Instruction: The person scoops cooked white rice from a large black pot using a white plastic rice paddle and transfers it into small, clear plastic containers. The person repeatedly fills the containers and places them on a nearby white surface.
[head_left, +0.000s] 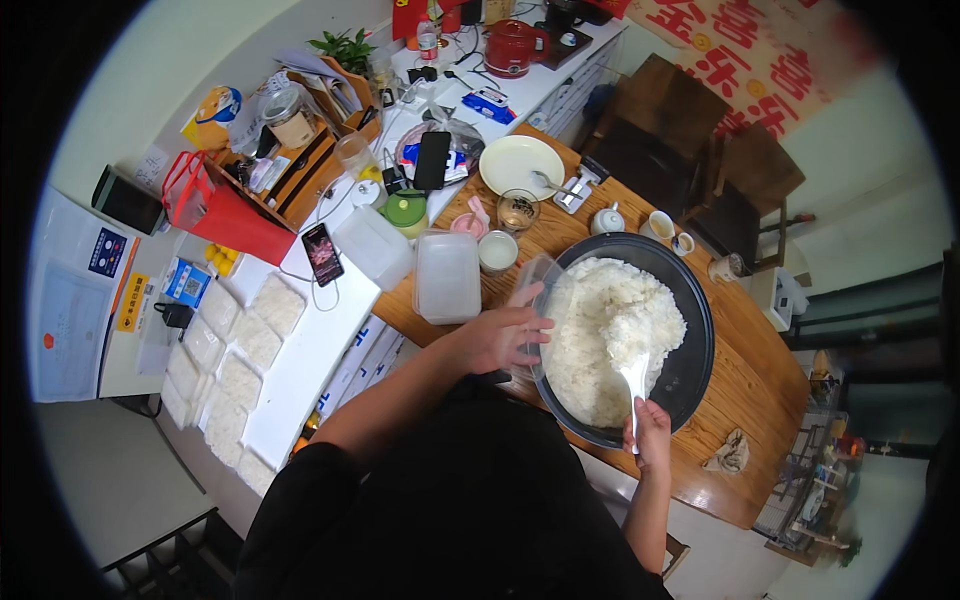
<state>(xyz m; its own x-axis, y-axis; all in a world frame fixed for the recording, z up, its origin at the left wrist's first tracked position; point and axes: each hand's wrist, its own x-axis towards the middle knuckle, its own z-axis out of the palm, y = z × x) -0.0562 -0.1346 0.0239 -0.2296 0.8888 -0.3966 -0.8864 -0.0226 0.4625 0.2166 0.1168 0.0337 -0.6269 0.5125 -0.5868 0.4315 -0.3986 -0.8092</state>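
My right hand (649, 436) grips the handle of a white rice paddle (636, 379). The paddle's head lies in a mound of cooked white rice (585, 360) in a large round black pot (697, 360), with a heap of rice on it. My left hand (504, 339), fingers spread, holds a clear plastic container (536, 289) tilted at the pot's left edge; it is somewhat blurred. Left of the pot lie two translucent plastic containers (448, 277) (377, 246). Several flat packs of rice (257, 339) lie on the white table at the left.
The wooden table (750, 390) bears a cream plate (517, 161) with a spoon, glass cups (498, 251), a small white teapot (608, 219) and a crumpled cloth (729, 452). A phone (322, 255), cables and a red bag (232, 217) occupy the white table (330, 330).
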